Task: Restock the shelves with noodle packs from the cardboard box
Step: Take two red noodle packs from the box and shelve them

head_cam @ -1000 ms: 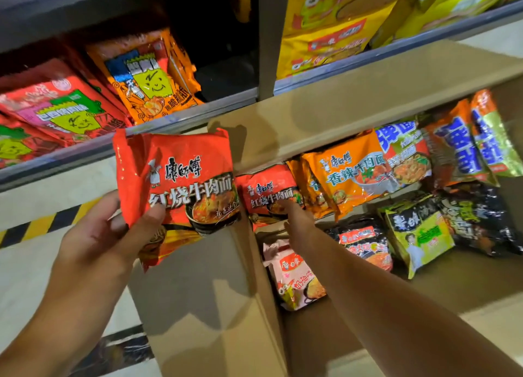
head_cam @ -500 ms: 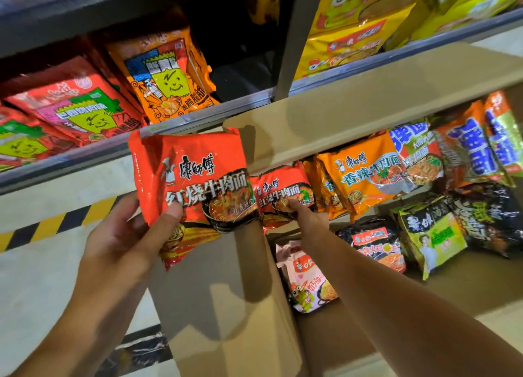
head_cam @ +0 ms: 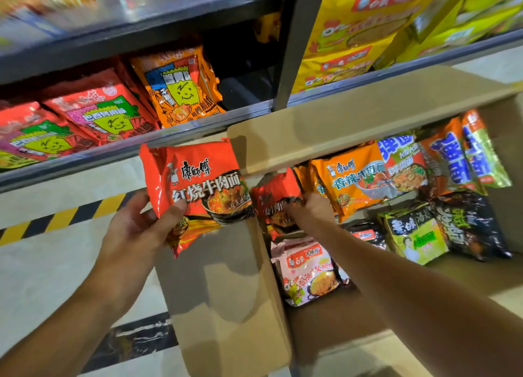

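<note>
Left hand (head_cam: 135, 229) pinches a red noodle pack (head_cam: 195, 189); right hand (head_cam: 310, 209) grips another red pack (head_cam: 276, 198) in the cardboard box (head_cam: 226, 306); light, crinkly, probably brittle inside, so hold the edges.

The red noodle pack (head_cam: 198, 189) pinched in the left hand (head_cam: 135, 229) is showing 康师傅 and 红烧牛肉面; right of it, the orange pack (head_cam: 359, 181) is showing 康师傅 香辣牛肉面.
</note>
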`<state>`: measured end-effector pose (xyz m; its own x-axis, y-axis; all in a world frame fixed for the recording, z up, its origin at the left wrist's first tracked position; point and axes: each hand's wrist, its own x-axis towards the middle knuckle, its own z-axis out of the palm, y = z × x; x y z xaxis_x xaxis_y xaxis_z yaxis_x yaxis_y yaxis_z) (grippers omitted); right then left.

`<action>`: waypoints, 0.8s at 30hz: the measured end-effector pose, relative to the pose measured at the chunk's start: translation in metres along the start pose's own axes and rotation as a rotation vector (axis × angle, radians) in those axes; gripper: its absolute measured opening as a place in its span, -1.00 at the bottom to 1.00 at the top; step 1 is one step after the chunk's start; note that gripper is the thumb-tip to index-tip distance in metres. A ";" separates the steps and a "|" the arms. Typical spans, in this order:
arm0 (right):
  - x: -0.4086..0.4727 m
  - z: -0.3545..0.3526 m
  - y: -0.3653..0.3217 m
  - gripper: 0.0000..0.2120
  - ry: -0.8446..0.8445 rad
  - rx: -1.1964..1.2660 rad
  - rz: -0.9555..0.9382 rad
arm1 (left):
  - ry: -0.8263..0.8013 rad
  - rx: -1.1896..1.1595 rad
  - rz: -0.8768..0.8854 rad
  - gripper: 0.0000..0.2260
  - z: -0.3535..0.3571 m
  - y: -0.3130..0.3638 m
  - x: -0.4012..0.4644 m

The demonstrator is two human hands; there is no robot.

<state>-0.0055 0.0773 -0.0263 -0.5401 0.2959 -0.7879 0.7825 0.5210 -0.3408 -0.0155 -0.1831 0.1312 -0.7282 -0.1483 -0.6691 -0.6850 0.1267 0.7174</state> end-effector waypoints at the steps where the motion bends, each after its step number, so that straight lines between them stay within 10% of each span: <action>1: -0.010 -0.007 0.000 -0.74 0.009 -0.040 -0.044 | -0.001 -0.006 -0.013 -0.74 0.000 0.003 -0.003; 24: -0.513 -0.327 -0.156 -0.49 0.037 0.379 -0.471 | -0.018 -0.052 0.238 -0.79 -0.177 0.312 -0.347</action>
<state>0.0486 0.1059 0.5990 -0.8604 0.1337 -0.4917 0.5087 0.2831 -0.8131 0.0274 -0.2662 0.6214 -0.8697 -0.1024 -0.4829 -0.4922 0.1057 0.8640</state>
